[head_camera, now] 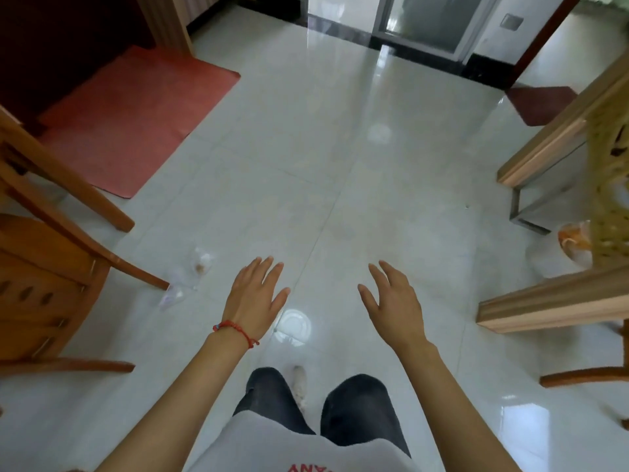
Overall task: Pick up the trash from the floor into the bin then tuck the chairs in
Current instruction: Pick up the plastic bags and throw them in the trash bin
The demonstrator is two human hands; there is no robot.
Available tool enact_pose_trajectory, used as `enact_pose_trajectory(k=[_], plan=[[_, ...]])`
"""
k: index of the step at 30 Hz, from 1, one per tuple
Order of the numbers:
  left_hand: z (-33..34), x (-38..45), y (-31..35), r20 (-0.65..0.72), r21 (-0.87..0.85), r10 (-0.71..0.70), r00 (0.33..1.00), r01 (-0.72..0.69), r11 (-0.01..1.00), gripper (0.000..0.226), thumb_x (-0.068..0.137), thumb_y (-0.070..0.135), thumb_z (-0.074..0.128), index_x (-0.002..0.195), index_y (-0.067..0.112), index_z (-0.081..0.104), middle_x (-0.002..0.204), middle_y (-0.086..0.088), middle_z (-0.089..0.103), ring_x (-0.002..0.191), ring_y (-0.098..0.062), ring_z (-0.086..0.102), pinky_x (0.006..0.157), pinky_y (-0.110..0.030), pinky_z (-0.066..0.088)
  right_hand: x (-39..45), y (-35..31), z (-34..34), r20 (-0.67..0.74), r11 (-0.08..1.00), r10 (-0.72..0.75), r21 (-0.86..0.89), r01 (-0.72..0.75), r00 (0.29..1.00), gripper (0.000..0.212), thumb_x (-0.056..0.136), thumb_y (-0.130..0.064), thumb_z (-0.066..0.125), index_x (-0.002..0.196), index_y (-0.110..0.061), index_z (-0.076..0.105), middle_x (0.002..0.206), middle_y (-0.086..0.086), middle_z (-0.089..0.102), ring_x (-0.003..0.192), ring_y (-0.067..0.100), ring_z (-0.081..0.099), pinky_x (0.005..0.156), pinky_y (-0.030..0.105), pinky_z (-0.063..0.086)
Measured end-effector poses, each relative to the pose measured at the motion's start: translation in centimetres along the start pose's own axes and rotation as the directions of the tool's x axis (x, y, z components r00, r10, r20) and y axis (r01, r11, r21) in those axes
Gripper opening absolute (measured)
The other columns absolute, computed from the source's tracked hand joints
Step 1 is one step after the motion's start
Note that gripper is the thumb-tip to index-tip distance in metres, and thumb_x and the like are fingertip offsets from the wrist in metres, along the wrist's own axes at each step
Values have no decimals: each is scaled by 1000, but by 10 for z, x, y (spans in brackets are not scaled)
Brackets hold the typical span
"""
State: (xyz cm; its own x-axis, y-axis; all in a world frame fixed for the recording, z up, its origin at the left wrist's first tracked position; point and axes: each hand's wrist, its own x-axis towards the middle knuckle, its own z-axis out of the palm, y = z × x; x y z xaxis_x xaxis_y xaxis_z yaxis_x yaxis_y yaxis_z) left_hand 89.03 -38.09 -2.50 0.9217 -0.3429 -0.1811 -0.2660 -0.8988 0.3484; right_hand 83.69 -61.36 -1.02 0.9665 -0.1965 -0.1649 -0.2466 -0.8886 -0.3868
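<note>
Item: left hand [255, 299], red string bracelet [235, 329] at the wrist. Fingers spread, palm down, holding nothing, hovering above the glossy tiled floor [333, 172].

Item: right hand [391, 301]. Likewise spread flat and empty, hanging level with the left, the two well apart.

Item: trash, lot one. Two crumpled clear plastic wrappers [190, 277] are lying on the tiles just beside the front leg of the wooden chair [51, 267] at the left, near the left hand but not touched.

Item: trash, lot two. A clear bag with orange contents [575, 241] is sitting on the floor at the right, partly behind a wooden table frame [551, 301].

Item: bin. Not in view.

Status: the collecting step is judged to be just opening; nothing is gathered, and the chair is standing untucked.

Next move, as judged: stooping leftward and pinching the thin wrappers, which will likely crumple and slip on the slick tile; locating the bin follows.
</note>
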Motion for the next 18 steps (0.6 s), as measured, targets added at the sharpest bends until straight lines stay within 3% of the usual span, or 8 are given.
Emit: enact_pose_trajectory(k=[3, 9, 13, 18], plan=[[-10, 23, -9, -36, -2, -55, 998, 55, 998, 72, 90, 54, 15, 126, 3, 52, 130, -20, 53, 122, -37, 47, 100, -48, 36, 40, -13, -1, 39, 998, -69, -9, 70, 997, 49, 94, -36, 46, 136, -11, 43, 146, 12, 38, 133, 29, 35, 104, 42, 35], [-28, 52, -33, -93, -46, -294, 951, 291, 956, 60, 87, 44, 30, 119, 2, 58, 122, -21, 59, 115, -38, 54, 94, -49, 41, 128, -57, -1, 163, 952, -295, -31, 304, 941, 53, 94, -43, 39, 137, -12, 41, 147, 12, 37, 134, 29, 33, 106, 42, 32], [-39, 55, -48, -120, -80, -488, 864, 482, 873, 57, 85, 42, 33, 117, 3, 60, 120, -20, 61, 112, -36, 57, 92, -49, 45, 176, -96, 6, 290, 860, -479, -33, 509, 828, 70, 86, -56, 21, 136, -12, 42, 145, 12, 39, 133, 29, 36, 105, 42, 34], [-43, 38, -61, -136, -144, -677, 723, 662, 735, 56, 83, 40, 35, 112, 0, 62, 113, -22, 64, 105, -39, 60, 87, -52, 47, 210, -140, 25, 414, 707, -646, 9, 707, 641, 60, 88, -46, 32, 134, -11, 44, 144, 13, 40, 132, 31, 38, 104, 43, 35]])
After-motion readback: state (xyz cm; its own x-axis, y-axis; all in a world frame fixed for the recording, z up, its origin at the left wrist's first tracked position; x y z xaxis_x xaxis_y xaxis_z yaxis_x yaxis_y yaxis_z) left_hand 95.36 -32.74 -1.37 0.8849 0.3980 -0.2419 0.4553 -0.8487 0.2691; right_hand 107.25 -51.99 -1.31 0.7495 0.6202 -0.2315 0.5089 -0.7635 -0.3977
